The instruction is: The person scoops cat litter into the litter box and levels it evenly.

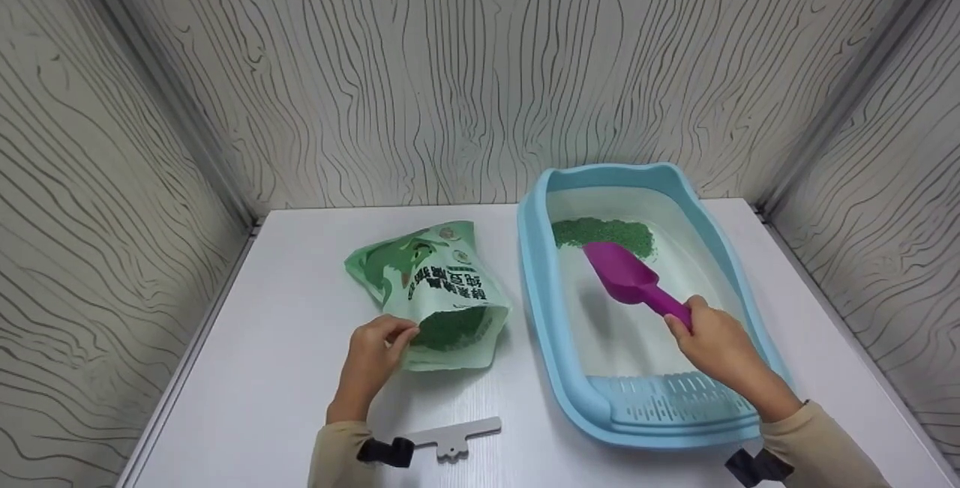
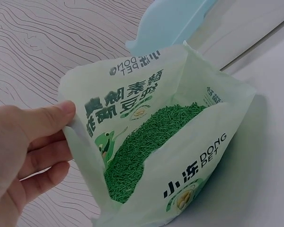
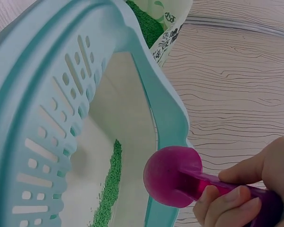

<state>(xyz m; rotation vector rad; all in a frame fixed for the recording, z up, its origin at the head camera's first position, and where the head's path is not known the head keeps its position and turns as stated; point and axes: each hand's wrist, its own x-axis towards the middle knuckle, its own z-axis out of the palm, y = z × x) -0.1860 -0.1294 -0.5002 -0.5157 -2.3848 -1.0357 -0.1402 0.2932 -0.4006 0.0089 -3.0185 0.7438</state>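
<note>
My left hand (image 1: 377, 349) pinches the edge of an open green bag (image 1: 442, 270) that lies on its side. Green pellets (image 2: 151, 142) fill the inside of the bag in the left wrist view. With my right hand (image 1: 716, 338) I grip the handle of a magenta scoop (image 1: 626, 274), held above a light blue litter box (image 1: 536, 270). Whether the scoop's bowl carries anything cannot be made out. A patch of green pellets (image 1: 607, 235) lies on the far part of the box's white floor.
A grey clip (image 1: 454, 435) with a long flat bar lies near my left wrist on the white table (image 1: 285, 323). The litter box has a slotted front step (image 1: 675, 398). Wood-patterned panels (image 1: 450, 76) stand behind and at both sides.
</note>
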